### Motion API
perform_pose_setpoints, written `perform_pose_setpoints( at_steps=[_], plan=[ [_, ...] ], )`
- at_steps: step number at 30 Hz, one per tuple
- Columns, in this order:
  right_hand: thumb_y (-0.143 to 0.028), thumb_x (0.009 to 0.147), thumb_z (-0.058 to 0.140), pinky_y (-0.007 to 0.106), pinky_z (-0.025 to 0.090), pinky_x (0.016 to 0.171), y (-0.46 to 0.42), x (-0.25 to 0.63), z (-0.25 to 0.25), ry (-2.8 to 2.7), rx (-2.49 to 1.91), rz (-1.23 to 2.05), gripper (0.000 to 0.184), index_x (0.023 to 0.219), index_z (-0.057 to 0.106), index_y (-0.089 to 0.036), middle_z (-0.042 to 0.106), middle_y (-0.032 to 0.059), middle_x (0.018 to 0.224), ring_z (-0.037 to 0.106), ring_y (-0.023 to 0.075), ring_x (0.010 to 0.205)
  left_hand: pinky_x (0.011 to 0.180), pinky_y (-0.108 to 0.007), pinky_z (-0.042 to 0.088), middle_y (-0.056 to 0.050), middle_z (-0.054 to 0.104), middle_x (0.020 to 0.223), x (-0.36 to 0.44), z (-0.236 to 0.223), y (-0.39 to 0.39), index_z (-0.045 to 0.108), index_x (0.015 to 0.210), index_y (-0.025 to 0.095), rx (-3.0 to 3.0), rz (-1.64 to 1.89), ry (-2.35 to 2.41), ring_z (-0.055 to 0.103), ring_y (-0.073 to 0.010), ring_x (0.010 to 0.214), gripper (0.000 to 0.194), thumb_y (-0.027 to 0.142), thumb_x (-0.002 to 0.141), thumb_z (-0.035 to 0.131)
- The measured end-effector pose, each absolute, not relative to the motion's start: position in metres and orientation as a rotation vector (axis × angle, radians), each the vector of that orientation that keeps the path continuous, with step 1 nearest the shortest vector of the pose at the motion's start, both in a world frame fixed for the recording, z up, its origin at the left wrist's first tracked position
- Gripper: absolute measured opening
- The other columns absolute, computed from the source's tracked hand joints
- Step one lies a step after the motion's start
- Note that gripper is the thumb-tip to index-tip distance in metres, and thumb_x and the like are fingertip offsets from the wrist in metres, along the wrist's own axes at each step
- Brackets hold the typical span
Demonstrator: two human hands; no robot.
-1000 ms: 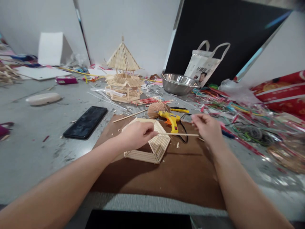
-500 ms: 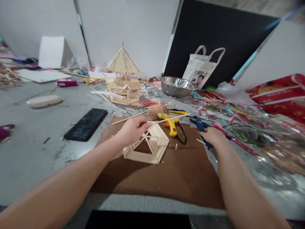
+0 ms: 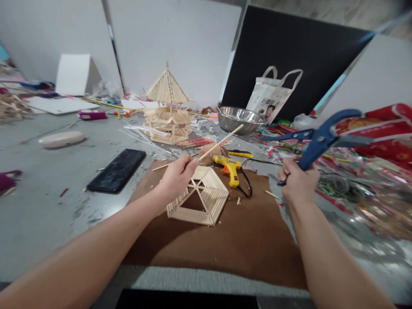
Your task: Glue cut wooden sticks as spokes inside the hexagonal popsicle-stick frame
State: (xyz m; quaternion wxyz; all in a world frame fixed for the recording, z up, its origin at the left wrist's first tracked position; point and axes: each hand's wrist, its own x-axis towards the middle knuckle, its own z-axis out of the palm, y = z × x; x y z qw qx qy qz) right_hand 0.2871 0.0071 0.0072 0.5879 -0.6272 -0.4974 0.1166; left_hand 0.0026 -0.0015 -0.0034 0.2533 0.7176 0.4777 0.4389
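Note:
My left hand (image 3: 177,177) pinches a thin wooden stick (image 3: 222,141) that slants up to the right. It hovers over the upper left of a six-sided stick frame (image 3: 217,201), whose panels are rows of pale sticks around spokes, with an open gap at the front. My right hand (image 3: 299,182) grips blue cutting shears (image 3: 317,143), raised off the table at the right, jaws spread. Between the hands, a yellow glue gun (image 3: 229,168) lies on the brown mat (image 3: 244,244). A short stick piece (image 3: 272,194) lies near the mat's right edge.
A tiered stick pavilion (image 3: 168,109) stands at the back, with a metal bowl (image 3: 241,119) to its right. A black phone (image 3: 117,170) and a white oval case (image 3: 62,139) lie left. Red-tipped sticks (image 3: 201,141) lie behind the glue gun; plastic-wrapped clutter (image 3: 341,180) covers the right side.
My right hand has lifted the blue shears from the table and turned them upright. The stick in my left hand has tilted from nearly level to steeply upward.

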Motion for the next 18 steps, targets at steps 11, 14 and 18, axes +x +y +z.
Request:
perform_pose_setpoints(
  at_steps=[11,14,18],
  plan=[
    [-0.021,0.063,0.046,0.030,0.044,0.060,-0.022,0.222,0.001,-1.321,-1.008,1.406,0.021,0.080,0.058,-0.021,0.058,0.0044,0.082,0.053,0.0171,0.074,0.054,-0.022,0.038,-0.002,0.057,0.072,0.006,-0.010,-0.003,0.051,0.075,0.015,1.784,1.348,1.235,0.050,-0.0108,0.062,0.029,0.041,0.079,0.038],
    [-0.015,0.062,0.046,0.037,0.044,0.072,-0.023,0.213,-0.005,-1.264,-0.824,1.543,0.028,0.085,0.059,-0.023,0.059,0.0036,0.095,0.051,0.0206,0.094,0.049,-0.021,0.038,0.001,0.054,0.054,0.009,-0.010,-0.005,0.046,0.068,0.016,1.706,1.218,1.187,0.050,-0.0103,0.051,0.031,0.044,0.078,0.037],
    [-0.014,0.062,0.044,0.043,0.039,0.081,-0.025,0.207,-0.006,-1.212,-0.641,1.652,0.030,0.084,0.060,-0.026,0.061,0.0009,0.095,0.049,0.0202,0.100,0.042,-0.019,0.035,0.004,0.048,0.041,0.013,-0.009,-0.010,0.042,0.066,0.017,1.604,1.170,1.099,0.045,-0.0081,0.038,0.030,0.044,0.079,0.037]
  ],
)
